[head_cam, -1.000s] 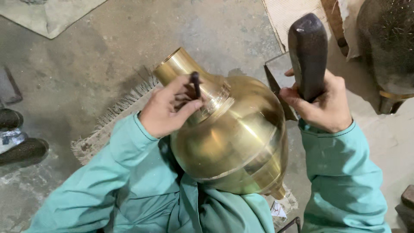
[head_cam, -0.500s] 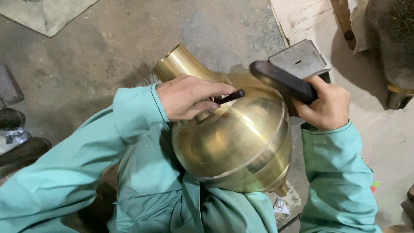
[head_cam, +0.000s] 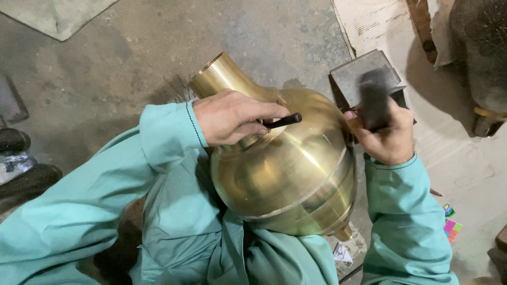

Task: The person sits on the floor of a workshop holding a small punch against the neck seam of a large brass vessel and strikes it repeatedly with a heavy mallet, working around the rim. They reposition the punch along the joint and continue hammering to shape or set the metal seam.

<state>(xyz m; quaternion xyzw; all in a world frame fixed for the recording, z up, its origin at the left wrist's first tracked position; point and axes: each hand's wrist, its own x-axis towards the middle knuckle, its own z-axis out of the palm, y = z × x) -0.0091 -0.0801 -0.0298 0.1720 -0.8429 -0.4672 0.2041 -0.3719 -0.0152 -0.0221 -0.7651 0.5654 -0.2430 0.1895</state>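
The left hand (head_cam: 232, 117) is clamped on a thin dark punch (head_cam: 282, 121) laid against the brass pot (head_cam: 285, 174); the right hand (head_cam: 385, 137) grips a blurred hammer (head_cam: 374, 97).

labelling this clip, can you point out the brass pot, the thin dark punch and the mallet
brass pot (head_cam: 296, 179), head view, on its wide polished belly
thin dark punch (head_cam: 288, 120), head view, on the free end sticking out past the left hand's fingers
mallet (head_cam: 374, 97), head view, on its blurred dark head above the right hand
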